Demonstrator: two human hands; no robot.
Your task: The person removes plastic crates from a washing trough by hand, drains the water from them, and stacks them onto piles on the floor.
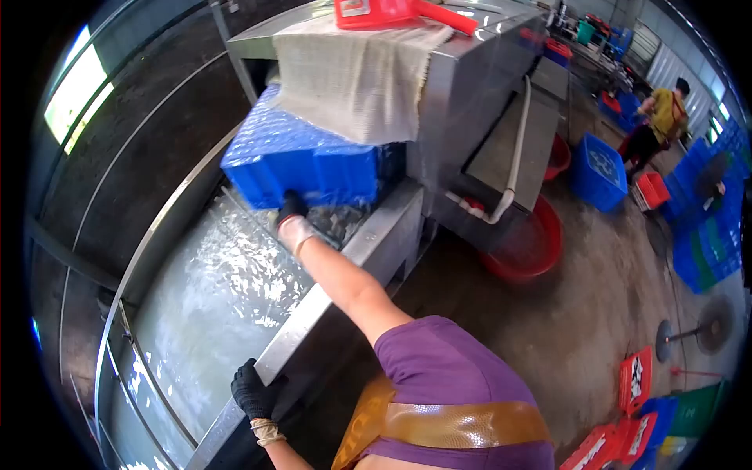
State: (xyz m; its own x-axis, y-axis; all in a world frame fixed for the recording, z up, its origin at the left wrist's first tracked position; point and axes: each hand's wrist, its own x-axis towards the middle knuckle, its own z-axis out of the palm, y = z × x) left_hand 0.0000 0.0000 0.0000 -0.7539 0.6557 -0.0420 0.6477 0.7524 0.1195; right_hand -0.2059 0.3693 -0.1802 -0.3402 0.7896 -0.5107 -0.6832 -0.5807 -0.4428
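A blue plastic crate (305, 168), its top wet and shiny, sits at the far end of a metal water tank (376, 235), partly beneath a hanging beige cloth (352, 86). My right hand (294, 218), in a dark glove with a pale cuff, reaches across the water to the crate's lower near edge. Its fingers look closed against that edge, though they are partly hidden. My left hand (257, 390), in a black glove banded at the wrist, grips the tank's metal rim. Water (227, 274) in the tank is churned and splashing by the crate.
A red plastic container (376, 12) lies on the steel housing (462, 86) above the cloth. Beyond the tank stand a red tub (525, 254), a pipe (513, 157), a blue bin (599, 172) and a fan (713, 325). A person (666, 117) stands farther back.
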